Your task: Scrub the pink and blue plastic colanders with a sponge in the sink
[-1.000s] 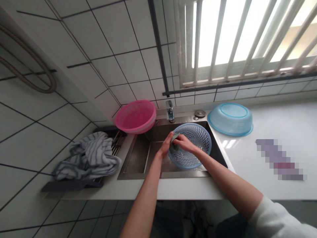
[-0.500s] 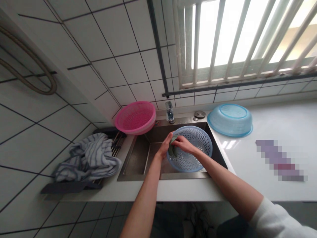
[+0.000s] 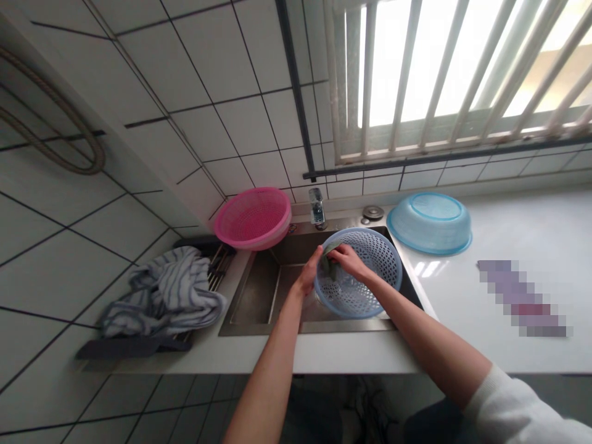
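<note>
A blue perforated plastic colander (image 3: 370,277) is held tilted over the steel sink (image 3: 259,296). My left hand (image 3: 309,274) grips its left rim. My right hand (image 3: 348,260) is inside the colander near that rim, closed on a greenish scrubbing cloth (image 3: 329,258) pressed against the inner wall. Only a small part of the cloth shows between the two hands.
A pink colander (image 3: 253,217) sits at the sink's back left corner, a tap (image 3: 317,206) behind the sink. An upturned blue basin (image 3: 430,222) lies on the white counter (image 3: 509,246) at right. A striped towel (image 3: 166,293) lies on a rack at left.
My right hand with the cloth has slid up along the colander's inner rim. The colander has tipped and shifted slightly to the right; my left hand stays on its rim.
</note>
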Demonstrator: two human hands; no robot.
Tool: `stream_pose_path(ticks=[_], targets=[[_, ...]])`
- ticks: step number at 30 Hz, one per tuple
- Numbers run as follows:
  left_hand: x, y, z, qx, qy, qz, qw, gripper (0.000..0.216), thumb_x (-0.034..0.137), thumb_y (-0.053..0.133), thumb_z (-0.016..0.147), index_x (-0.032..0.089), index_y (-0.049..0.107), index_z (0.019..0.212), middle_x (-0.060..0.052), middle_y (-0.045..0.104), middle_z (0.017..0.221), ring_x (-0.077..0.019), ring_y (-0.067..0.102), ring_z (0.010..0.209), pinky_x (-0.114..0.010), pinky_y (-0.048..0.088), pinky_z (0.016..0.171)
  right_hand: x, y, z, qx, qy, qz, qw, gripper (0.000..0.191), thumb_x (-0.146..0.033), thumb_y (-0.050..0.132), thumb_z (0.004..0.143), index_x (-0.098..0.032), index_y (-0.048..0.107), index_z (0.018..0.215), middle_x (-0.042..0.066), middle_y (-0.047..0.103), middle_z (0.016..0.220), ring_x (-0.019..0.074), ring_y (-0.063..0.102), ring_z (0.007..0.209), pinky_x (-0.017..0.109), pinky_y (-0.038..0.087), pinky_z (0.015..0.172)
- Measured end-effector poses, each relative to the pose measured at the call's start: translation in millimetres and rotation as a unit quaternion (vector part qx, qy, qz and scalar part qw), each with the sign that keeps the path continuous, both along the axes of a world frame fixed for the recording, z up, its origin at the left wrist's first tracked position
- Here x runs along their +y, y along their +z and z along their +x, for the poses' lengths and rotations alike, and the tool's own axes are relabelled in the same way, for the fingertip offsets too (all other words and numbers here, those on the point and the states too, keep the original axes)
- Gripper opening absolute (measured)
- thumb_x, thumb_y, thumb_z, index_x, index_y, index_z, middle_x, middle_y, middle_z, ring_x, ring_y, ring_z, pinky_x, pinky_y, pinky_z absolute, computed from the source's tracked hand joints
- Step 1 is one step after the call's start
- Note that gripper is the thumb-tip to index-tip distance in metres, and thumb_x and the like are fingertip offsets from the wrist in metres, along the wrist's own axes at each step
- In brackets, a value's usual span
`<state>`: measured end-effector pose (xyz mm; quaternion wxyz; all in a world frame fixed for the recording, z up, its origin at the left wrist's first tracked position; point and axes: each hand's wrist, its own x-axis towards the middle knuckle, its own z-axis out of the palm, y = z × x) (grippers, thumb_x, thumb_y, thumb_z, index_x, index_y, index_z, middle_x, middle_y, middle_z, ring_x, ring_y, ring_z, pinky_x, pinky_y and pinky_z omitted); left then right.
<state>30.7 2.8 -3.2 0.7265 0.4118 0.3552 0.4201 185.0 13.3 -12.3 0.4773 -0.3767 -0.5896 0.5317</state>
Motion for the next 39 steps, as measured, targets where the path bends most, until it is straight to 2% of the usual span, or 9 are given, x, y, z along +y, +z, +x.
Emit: stream_pose_path(ticks=[7,13,19,24,26,31,33,37,39], targets=[[0.0,-1.0,-5.5,0.042,0.026,0.0,0.999,0.066,0.072,0.067,0.085,0.016,0.078,0.116,-0.011,0.081,0.108,-0.0358,0.069,0.118,-0.045,0.049,0.107,-9.3,-13.6,-10.0,-0.078,0.163,-0.006,0.984,0.015,-0.029,0.063,0.083,-0.016,0.067,0.077,0.002,0.066,0.073,0.0142,0.054,0.065,0.025,0.044,0.062],[-2.7,6.7,3.3,-0.013,0.013,0.03,0.999,0.065,0.065,0.073,0.084,0.018,0.073,0.129,-0.008,0.077,0.125,-0.0322,0.063,0.13,-0.043,0.043,0.117,3.1,-6.7,1.6,-0.02,-0.015,0.008,1.0,0.022,-0.036,0.056,0.089,-0.017,0.067,0.089,0.005,0.068,0.085,0.0169,0.058,0.074,0.026,0.047,0.067],[-3.8,7.4,-1.0,0.016,0.024,0.006,1.0,0.064,0.07,0.071,0.083,0.017,0.077,0.119,-0.009,0.08,0.114,-0.0346,0.067,0.123,-0.046,0.045,0.115,-7.5,-15.3,-10.4,-0.107,0.111,0.031,0.988,0.015,-0.026,0.055,0.086,-0.017,0.065,0.08,0.002,0.063,0.073,0.0152,0.05,0.065,0.027,0.044,0.064],[-4.2,10.5,3.9,-0.038,0.013,0.041,0.998,0.06,0.059,0.075,0.085,0.018,0.072,0.129,-0.007,0.076,0.128,-0.0314,0.061,0.134,-0.043,0.037,0.122,-0.5,-8.4,-1.3,-0.128,-0.038,0.055,0.99,0.025,-0.029,0.049,0.093,-0.015,0.07,0.095,0.009,0.072,0.098,0.0208,0.061,0.085,0.032,0.048,0.082],[-3.6,10.0,4.8,-0.049,0.007,0.041,0.998,0.06,0.059,0.074,0.086,0.018,0.072,0.13,-0.007,0.076,0.127,-0.0316,0.06,0.135,-0.043,0.036,0.123,-0.1,-8.2,-0.8,-0.142,-0.051,0.068,0.986,0.026,-0.027,0.048,0.094,-0.014,0.07,0.097,0.011,0.073,0.103,0.022,0.062,0.089,0.034,0.049,0.086],[-0.9,5.1,0.7,-0.028,0.03,0.043,0.998,0.061,0.063,0.07,0.087,0.018,0.073,0.13,-0.008,0.078,0.123,-0.0326,0.061,0.133,-0.045,0.033,0.123,-8.1,-16.9,-11.3,-0.186,0.1,0.064,0.975,0.019,-0.02,0.052,0.09,-0.015,0.069,0.083,0.008,0.073,0.09,0.0199,0.061,0.078,0.031,0.049,0.078],[-0.8,5.1,0.8,-0.022,0.03,0.048,0.998,0.061,0.061,0.073,0.086,0.019,0.073,0.129,-0.008,0.077,0.125,-0.0327,0.061,0.134,-0.044,0.033,0.124,-6.9,-15.8,-9.5,-0.184,0.075,0.07,0.978,0.019,-0.02,0.052,0.091,-0.016,0.07,0.085,0.009,0.074,0.092,0.0204,0.062,0.08,0.031,0.049,0.08],[-2.2,8.1,4.3,-0.041,0.016,0.051,0.998,0.058,0.059,0.076,0.085,0.019,0.074,0.126,-0.008,0.075,0.13,-0.0326,0.06,0.135,-0.044,0.035,0.123,0.5,-8.3,0.7,-0.162,-0.059,0.079,0.982,0.022,-0.025,0.05,0.095,-0.016,0.071,0.095,0.011,0.075,0.102,0.0228,0.063,0.09,0.033,0.048,0.087],[-2.4,8.7,4.3,-0.049,0.018,0.048,0.998,0.058,0.06,0.076,0.084,0.019,0.075,0.125,-0.007,0.075,0.13,-0.032,0.06,0.135,-0.043,0.036,0.122,0.6,-9.3,-0.4,-0.157,-0.062,0.082,0.982,0.022,-0.025,0.051,0.095,-0.016,0.071,0.097,0.011,0.075,0.104,0.0229,0.063,0.091,0.034,0.048,0.087]])
